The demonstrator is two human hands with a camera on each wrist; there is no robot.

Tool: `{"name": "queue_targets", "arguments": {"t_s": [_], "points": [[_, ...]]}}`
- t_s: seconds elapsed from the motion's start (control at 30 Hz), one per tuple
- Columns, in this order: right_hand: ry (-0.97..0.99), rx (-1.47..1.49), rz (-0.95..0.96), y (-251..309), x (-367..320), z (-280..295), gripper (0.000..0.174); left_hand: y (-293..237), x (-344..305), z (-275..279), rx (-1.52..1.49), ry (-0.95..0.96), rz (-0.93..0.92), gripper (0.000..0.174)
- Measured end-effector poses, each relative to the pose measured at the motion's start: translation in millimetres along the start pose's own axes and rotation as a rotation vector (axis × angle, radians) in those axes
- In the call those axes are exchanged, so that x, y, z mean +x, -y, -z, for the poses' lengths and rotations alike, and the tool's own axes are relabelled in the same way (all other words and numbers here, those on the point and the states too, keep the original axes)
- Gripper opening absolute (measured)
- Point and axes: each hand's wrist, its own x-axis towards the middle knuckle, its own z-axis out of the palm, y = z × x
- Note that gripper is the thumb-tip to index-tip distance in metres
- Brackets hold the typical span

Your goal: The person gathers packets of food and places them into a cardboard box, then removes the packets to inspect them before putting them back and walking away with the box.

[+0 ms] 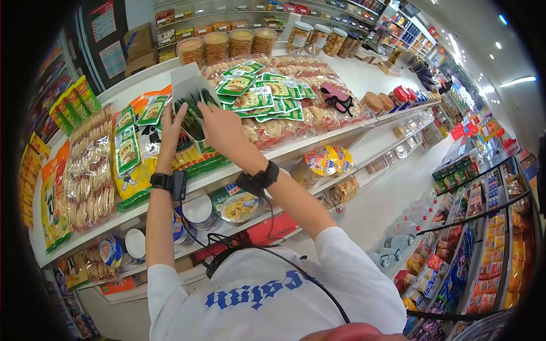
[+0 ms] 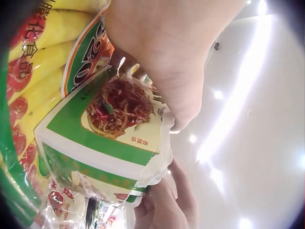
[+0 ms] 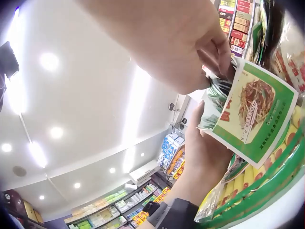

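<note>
A green-and-white cardboard box (image 2: 109, 143) with a food picture stands on the counter, its flap (image 1: 190, 79) raised. Dark green snack packets (image 1: 192, 120) stand packed inside it. My left hand (image 1: 172, 128) grips the box along its left side, thumb near the rim. From the other side my right hand (image 1: 224, 129) reaches into the opening, its bent fingers pinching at the packets, the tips partly hidden among them. In the right wrist view, the box's printed side (image 3: 257, 114) faces the camera, right beside both hands. Loose green-and-white packets (image 1: 256, 98) lie in a pile right of the box.
Under the box lie large yellow bags (image 1: 136, 176) and long clear packs of biscuits (image 1: 91, 170). Round tubs (image 1: 216, 45) and jars (image 1: 300, 37) line the counter's back. A pink-and-black item (image 1: 338, 99) lies right of the pile. Bowls of noodles (image 1: 236, 204) fill the shelf below.
</note>
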Motion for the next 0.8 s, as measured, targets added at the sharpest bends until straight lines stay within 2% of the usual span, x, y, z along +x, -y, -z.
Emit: {"name": "queue_targets", "arguments": {"t_s": [0.03,0.13,0.17,0.23,0.27,0.33,0.4,0.5,0.6,0.63,0.73,0.77,0.8], "points": [[0.047,-0.033,0.035,1,-2,2,0.051,-3,-1,0,0.017,0.006,-0.012,0.06],[0.28,-0.08,-0.012,-5,7,5,0.063,-9,-4,-4,-0.019,0.024,-0.015,0.055],[0.247,-0.057,-0.025,-6,7,6,0.072,-9,-3,-5,-0.033,0.046,-0.005,0.054],[0.185,0.068,-0.089,-10,5,9,0.061,-3,-2,1,-0.045,0.061,0.031,0.052],[0.163,0.141,-0.105,-11,8,8,0.056,-12,-5,-2,-0.068,0.052,0.005,0.055],[0.069,0.279,-0.039,-22,9,-2,0.047,2,-1,1,0.077,0.032,-0.106,0.062],[-0.005,0.172,-0.025,-18,11,7,0.034,3,-1,0,-0.002,0.046,-0.062,0.066],[-0.186,0.029,0.101,-24,12,-6,0.028,2,-4,0,-0.043,0.036,-0.008,0.064],[-0.15,-0.015,0.138,-41,18,-30,0.028,-9,-6,-2,-0.038,0.077,0.019,0.069],[-0.09,0.075,0.114,-45,21,-35,0.031,-14,-8,-3,-0.013,0.089,0.012,0.071],[-0.065,0.09,0.189,-51,25,-36,0.033,-19,-10,-3,-0.032,0.095,0.017,0.075],[-0.006,0.173,0.164,-51,25,-33,0.032,-15,-9,-1,-0.061,0.097,0.031,0.075],[-0.053,0.206,0.116,-49,24,-28,0.032,-12,-7,-1,-0.091,0.1,0.043,0.076]]}}
